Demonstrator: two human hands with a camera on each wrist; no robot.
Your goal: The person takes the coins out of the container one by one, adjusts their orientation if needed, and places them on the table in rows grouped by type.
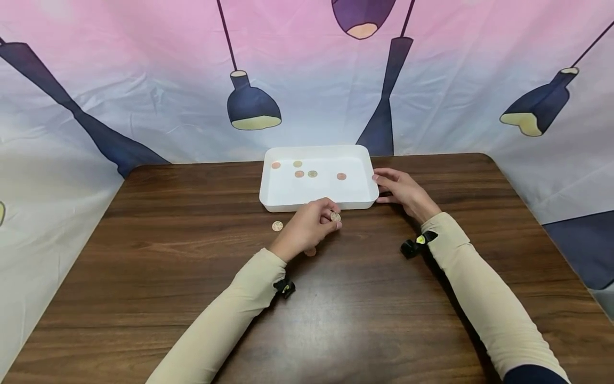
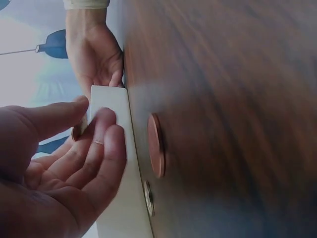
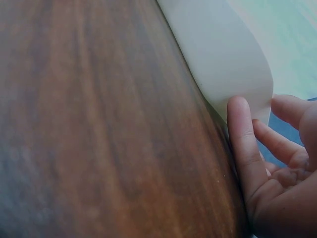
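Observation:
Thumb and fingertips of my left hand (image 1: pixel 309 226) pinch a gold-coloured coin (image 1: pixel 335 217) just in front of the white tray (image 1: pixel 283 194). The left wrist view shows this coin (image 2: pixel 79 126) held on edge, with the other fingers loosely bent beside the tray wall. My right hand (image 1: pixel 405 193) rests against the tray's right end. In the right wrist view its thumb lies nearly straight along the tray's outer side (image 3: pixel 213 54). A copper coin (image 1: pixel 310 252), partly covered by my left wrist, and a gold-coloured coin (image 1: pixel 277 226) lie on the table before the tray.
Several copper and gold-coloured coins lie spread inside the tray, among them a copper one (image 1: pixel 341 176) toward its right. The brown wooden table (image 1: pixel 355 309) reaches back to a cloth backdrop (image 1: pixel 307 101) printed with lamps, close behind the tray.

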